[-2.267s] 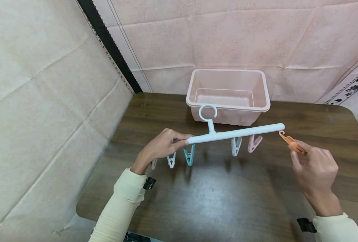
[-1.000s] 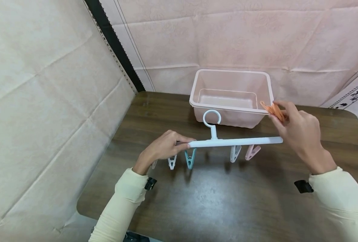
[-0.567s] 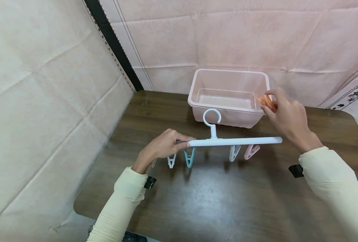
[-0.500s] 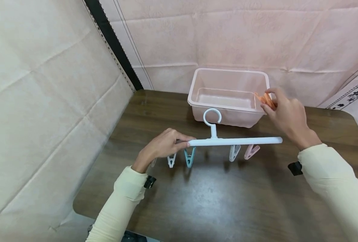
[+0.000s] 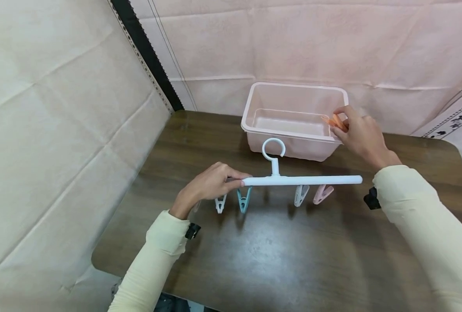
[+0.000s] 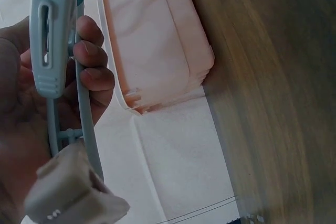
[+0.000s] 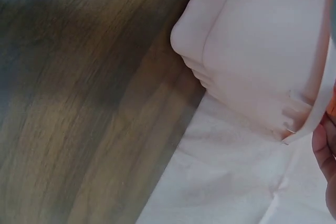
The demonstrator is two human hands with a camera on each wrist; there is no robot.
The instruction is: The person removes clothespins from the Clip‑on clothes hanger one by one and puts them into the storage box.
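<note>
My left hand grips a pale blue clip hanger by its left end, hook upward, above the table. From its bar hang a white clip, a teal clip, a grey-white clip and a pink clip. In the left wrist view a beige clip hangs close to the camera, with curled fingers behind the bar. My right hand pinches an orange clip over the right end of a pink bin. Only a sliver of orange shows in the right wrist view.
The bin stands at the back of the dark wooden table, close to the cloth-covered back wall. Another pale cloth wall rises on the left. The table's rounded front left corner lies below the left sleeve.
My right hand has carried the orange clip from beside the hanger's right end up and leftward to over the bin. The hanger's right end has dipped, so the bar is nearly level.
</note>
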